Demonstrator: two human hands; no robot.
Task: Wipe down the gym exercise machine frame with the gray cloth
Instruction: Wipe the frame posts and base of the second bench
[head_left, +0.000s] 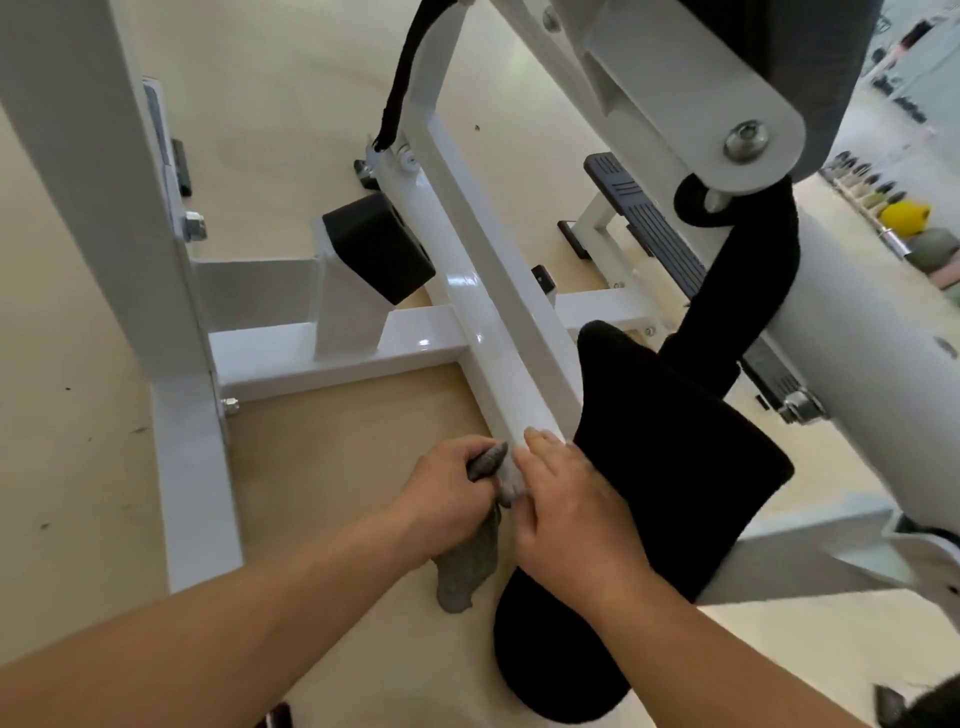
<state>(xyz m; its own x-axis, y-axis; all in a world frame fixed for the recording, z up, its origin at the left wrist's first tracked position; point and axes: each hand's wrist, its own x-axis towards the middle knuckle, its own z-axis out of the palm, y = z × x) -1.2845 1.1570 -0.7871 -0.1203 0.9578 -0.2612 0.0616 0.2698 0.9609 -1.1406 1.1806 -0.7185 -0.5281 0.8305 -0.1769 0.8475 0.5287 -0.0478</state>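
Observation:
The white gym machine frame (483, 291) fills the view, its glossy sloping bar running from top centre down to my hands. The gray cloth (470, 561) is bunched at the bar's near end, a tail hanging down below. My left hand (447, 493) grips the cloth from the left side of the bar. Over the bar's near end lies my right hand (566, 514), its fingers resting on the white bar and against the cloth. How far the right fingers curl under the bar is hidden.
A black seat pad (665, 467) lies right of the bar, touching my right wrist. A black block (379, 249) sits on the cross beam (332, 353). A ribbed black footplate (654, 228) and a large white tube (872, 332) stand to the right. Beige floor lies around.

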